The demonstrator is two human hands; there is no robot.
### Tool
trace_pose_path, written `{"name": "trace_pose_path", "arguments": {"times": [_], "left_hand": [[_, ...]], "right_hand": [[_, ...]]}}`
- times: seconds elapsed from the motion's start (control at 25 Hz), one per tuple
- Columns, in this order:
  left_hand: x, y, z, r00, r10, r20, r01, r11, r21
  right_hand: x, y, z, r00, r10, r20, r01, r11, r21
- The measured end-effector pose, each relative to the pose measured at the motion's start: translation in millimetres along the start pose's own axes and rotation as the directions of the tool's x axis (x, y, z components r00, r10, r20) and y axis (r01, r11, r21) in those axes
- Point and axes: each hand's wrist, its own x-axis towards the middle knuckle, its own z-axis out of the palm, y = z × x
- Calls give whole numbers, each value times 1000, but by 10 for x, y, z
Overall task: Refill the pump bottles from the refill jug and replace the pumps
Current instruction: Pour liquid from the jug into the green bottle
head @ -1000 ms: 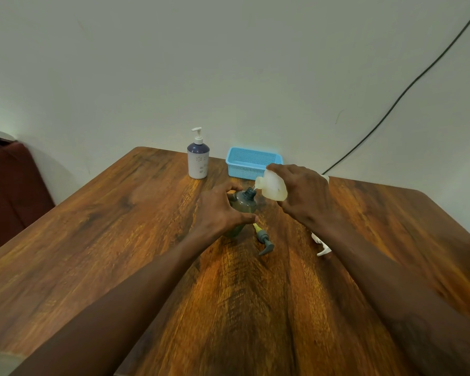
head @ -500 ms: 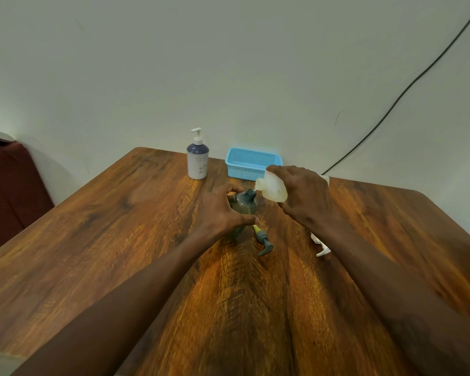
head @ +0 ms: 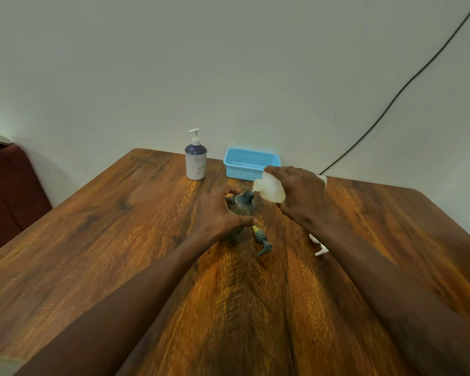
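We are mid-pour on 1 bottle: the left hand (head: 217, 213) grips the green bottle (head: 242, 207) on the tabletop (head: 120, 226), the right hand (head: 301, 196) clasps the refill jug (head: 270, 191), tilted, spout at its open neck. Its grey pump (head: 262, 241) lies just beside, not yet refitted. The white bottle (head: 196, 164) at the back wears its pump. A white pump (head: 319, 246) is half hidden behind the right forearm (head: 364, 253); fill levels we cannot make out.

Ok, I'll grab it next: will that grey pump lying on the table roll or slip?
The grey pump lies on its side. Its round collar might roll, though the jutting spout probably stops it. Small plastic, so likely light. Its yellowish tube end may be soapy and slippery.
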Motion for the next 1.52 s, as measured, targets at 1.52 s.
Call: {"name": "trace_pose_path", "arguments": {"times": [1.52], "left_hand": [[-48, -21, 11, 1000, -7, 2, 7, 1000, -16]], "right_hand": [[-17, -22, -64, 1000, 8, -11, -8, 1000, -11]]}}
